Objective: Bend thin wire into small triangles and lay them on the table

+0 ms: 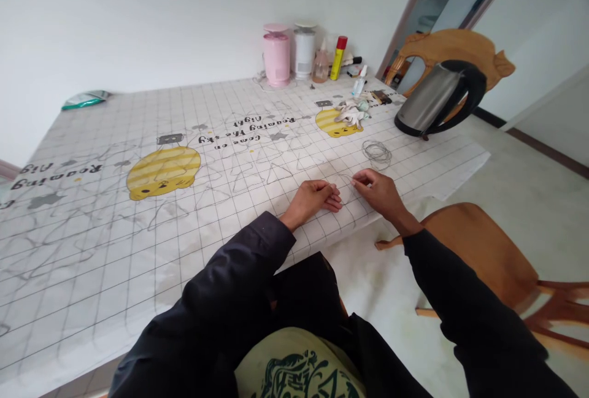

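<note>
Just above the near edge of the table, my left hand (317,196) is closed, thumb and forefinger pressed together. My right hand (375,189) pinches in the same way, a short distance to its right. Between them curves a thin grey wire (344,176), which both hands appear to grip; its ends are hard to make out. A loose coil of the same kind of wire (376,154) lies just beyond my right hand. Several bent wire pieces (278,172) are spread over the checked tablecloth (221,229) to the left.
Light-coloured gloves (352,114) lie farther back, near a steel kettle (430,99) at the right edge. Against the wall stand a pink canister (277,56), a white canister (304,51), a yellow spray can (338,58) and bottles. A wooden chair (478,251) is at my right.
</note>
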The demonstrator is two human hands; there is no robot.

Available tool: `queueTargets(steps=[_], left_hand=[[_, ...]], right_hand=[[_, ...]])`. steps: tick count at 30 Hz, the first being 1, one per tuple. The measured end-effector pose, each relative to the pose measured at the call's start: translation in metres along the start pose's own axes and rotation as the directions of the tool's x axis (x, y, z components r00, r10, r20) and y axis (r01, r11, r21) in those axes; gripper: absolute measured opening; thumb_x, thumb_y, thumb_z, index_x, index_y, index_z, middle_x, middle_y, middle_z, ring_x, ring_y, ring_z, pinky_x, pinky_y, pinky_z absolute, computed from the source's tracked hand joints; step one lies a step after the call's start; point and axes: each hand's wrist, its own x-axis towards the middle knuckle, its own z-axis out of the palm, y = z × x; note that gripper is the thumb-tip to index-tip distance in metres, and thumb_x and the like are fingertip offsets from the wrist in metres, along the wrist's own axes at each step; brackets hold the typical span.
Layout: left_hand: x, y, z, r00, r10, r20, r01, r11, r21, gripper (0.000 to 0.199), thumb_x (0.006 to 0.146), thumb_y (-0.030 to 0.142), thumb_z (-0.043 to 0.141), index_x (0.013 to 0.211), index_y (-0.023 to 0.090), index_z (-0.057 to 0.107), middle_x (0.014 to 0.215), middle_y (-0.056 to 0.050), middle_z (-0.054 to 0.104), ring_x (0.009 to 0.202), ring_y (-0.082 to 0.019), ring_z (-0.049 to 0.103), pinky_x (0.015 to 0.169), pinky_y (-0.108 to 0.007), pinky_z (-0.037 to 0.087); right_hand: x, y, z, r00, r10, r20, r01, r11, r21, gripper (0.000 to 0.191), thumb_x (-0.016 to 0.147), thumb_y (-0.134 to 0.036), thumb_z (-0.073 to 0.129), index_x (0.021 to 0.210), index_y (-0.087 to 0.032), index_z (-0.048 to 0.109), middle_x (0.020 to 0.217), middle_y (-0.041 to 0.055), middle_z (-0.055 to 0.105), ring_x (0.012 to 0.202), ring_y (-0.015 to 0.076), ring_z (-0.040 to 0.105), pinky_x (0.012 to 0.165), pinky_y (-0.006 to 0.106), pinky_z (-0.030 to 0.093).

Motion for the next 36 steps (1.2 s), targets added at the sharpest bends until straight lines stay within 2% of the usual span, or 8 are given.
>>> queueTargets(steps=[9,15,19,21,24,26,29,36], left_hand=[[-0.001,-0.002,-0.002,0.999,-0.020,-0.038,0.021,1.000,0.015,0.030,0.111,0.028,0.066,0.088,0.010,0.074,0.087,-0.013,0.079,0.072,-0.018,0.079,0.077,-0.038,0.069],[0.010,-0.005,0.002,0.980,0.139,-0.145,-0.068,0.909,0.410,0.035,0.108,0.033,0.066,0.078,0.016,0.074,0.067,-0.004,0.069,0.059,-0.017,0.066,0.060,-0.031,0.054],[0.014,-0.001,0.011,0.945,0.262,-0.196,-0.123,0.839,0.529,0.030,0.095,0.027,0.082,0.069,0.019,0.069,0.070,-0.005,0.064,0.082,-0.025,0.070,0.081,-0.036,0.055],[0.005,0.003,0.008,0.919,0.340,-0.201,-0.167,0.795,0.583,0.013,0.088,0.022,0.087,0.086,0.017,0.076,0.091,-0.009,0.073,0.095,-0.027,0.071,0.093,-0.037,0.056],[-0.026,0.015,-0.010,0.908,0.391,-0.152,-0.244,0.786,0.568,0.031,0.091,0.020,0.082,0.122,0.016,0.079,0.122,-0.014,0.076,0.095,-0.023,0.073,0.091,-0.036,0.058],[-0.053,0.026,-0.029,0.934,0.342,-0.103,-0.281,0.882,0.379,0.039,0.096,0.026,0.078,0.134,0.019,0.075,0.135,-0.015,0.075,0.093,-0.021,0.074,0.076,-0.033,0.059],[-0.085,0.039,-0.054,0.915,0.389,-0.111,-0.381,0.921,0.088,0.043,0.095,0.037,0.080,0.134,0.021,0.075,0.148,-0.015,0.071,0.100,-0.022,0.076,0.067,-0.030,0.060],[-0.105,0.046,-0.109,0.840,0.419,-0.346,-0.466,0.882,-0.063,0.040,0.094,0.042,0.084,0.123,0.014,0.079,0.106,-0.012,0.083,0.088,-0.018,0.076,0.078,-0.033,0.063]], right_hand=[[-0.002,0.002,-0.009,0.999,-0.030,-0.040,0.034,0.994,0.100,0.020,0.093,-0.041,0.072,0.093,-0.022,0.078,0.076,0.0017,0.074,0.067,0.0203,0.066,0.066,0.034,0.051],[0.005,-0.011,-0.030,0.982,0.019,-0.188,-0.005,0.997,0.077,0.016,0.090,-0.037,0.072,0.091,-0.021,0.077,0.075,0.0022,0.074,0.064,0.0194,0.064,0.064,0.034,0.051],[0.011,-0.040,-0.029,0.942,-0.097,-0.320,0.071,0.993,-0.091,0.015,0.093,-0.034,0.068,0.092,-0.022,0.077,0.078,0.0039,0.076,0.066,0.0212,0.065,0.067,0.037,0.052],[0.014,-0.059,-0.019,0.909,-0.207,-0.361,0.140,0.969,-0.203,0.014,0.095,-0.032,0.065,0.090,-0.023,0.075,0.079,0.0048,0.076,0.069,0.0225,0.066,0.071,0.038,0.053],[0.017,-0.086,0.004,0.860,-0.353,-0.369,0.242,0.918,-0.315,0.016,0.099,-0.029,0.060,0.089,-0.025,0.070,0.081,0.0064,0.075,0.074,0.0245,0.068,0.073,0.039,0.055],[0.018,-0.104,0.023,0.836,-0.418,-0.356,0.299,0.890,-0.344,0.016,0.101,-0.027,0.057,0.089,-0.025,0.068,0.083,0.0072,0.075,0.077,0.0254,0.069,0.073,0.039,0.055],[0.020,-0.130,0.056,0.818,-0.460,-0.345,0.359,0.877,-0.319,0.016,0.102,-0.025,0.054,0.091,-0.026,0.065,0.085,0.0075,0.075,0.079,0.0259,0.070,0.072,0.039,0.055],[0.024,-0.173,0.115,0.839,-0.449,-0.309,0.434,0.893,-0.119,0.011,0.102,-0.031,0.058,0.103,-0.025,0.067,0.087,0.0088,0.078,0.077,0.0272,0.073,0.074,0.042,0.058]])
